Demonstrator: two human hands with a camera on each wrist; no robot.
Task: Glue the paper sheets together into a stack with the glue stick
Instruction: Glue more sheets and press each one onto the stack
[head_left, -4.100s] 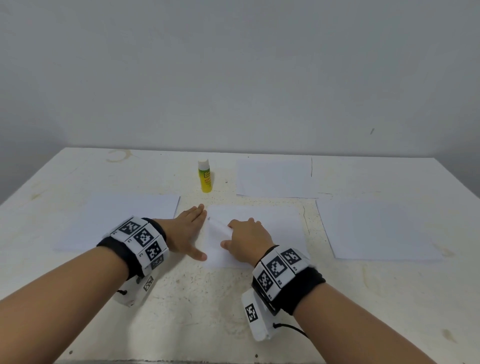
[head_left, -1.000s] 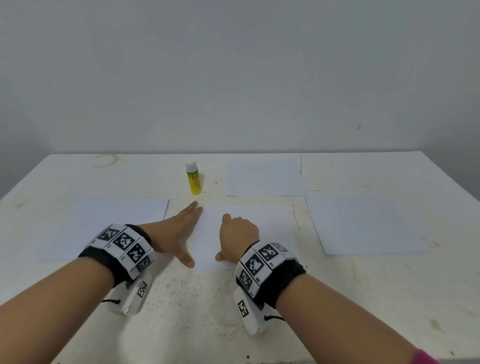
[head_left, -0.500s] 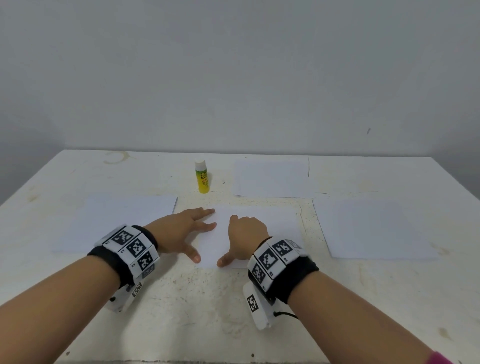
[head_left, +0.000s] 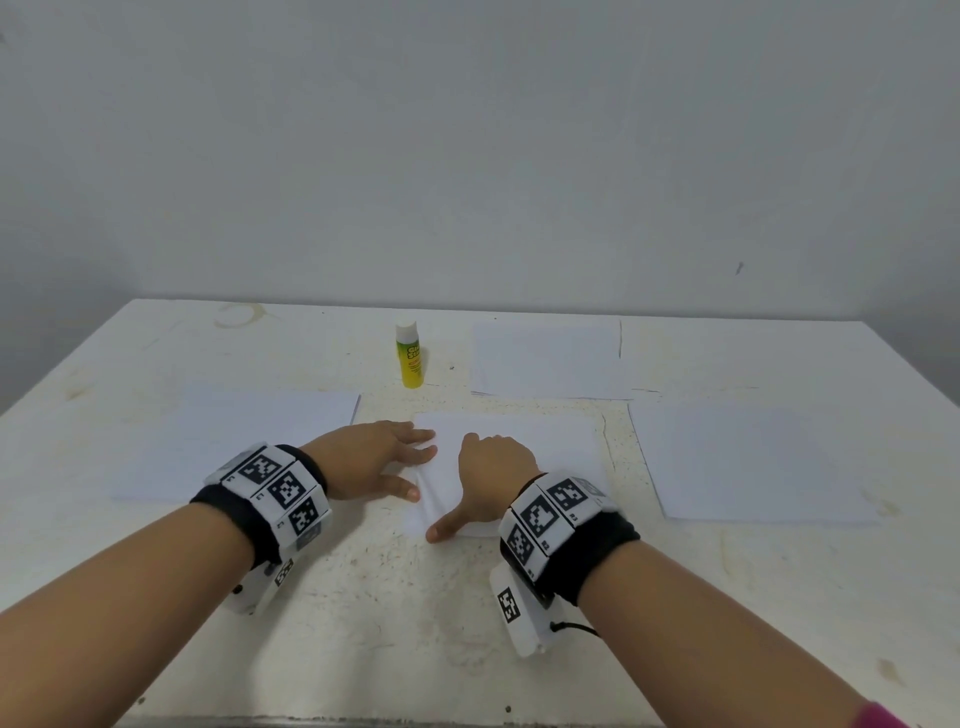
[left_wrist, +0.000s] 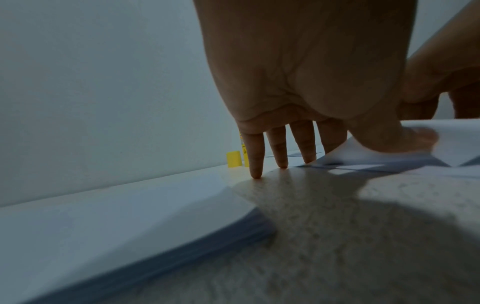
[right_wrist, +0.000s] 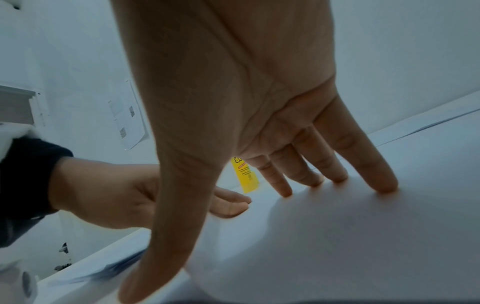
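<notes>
A yellow glue stick (head_left: 408, 356) with a white cap stands upright at the back of the table, capped and untouched. White paper lies in four places: a left stack (head_left: 239, 441), a centre sheet (head_left: 519, 441), a back sheet (head_left: 548, 358) and a right sheet (head_left: 748, 457). My left hand (head_left: 374, 462) rests at the centre sheet's left edge, fingers straight, thumb (left_wrist: 384, 139) pressing a slightly raised flap of that edge. My right hand (head_left: 488, 478) presses the centre sheet with spread straight fingers (right_wrist: 384, 185), its thumb reaching the sheet's near left corner.
The white table (head_left: 467, 623) is stained and rough, with its front edge close to my forearms. A grey wall (head_left: 467, 156) stands right behind the table. The left stack (left_wrist: 130, 216) is several sheets thick.
My left hand has slid from beside the centre sheet onto its left edge. My right thumb has stretched out to the near corner, and the sheet's left edge has lifted a little.
</notes>
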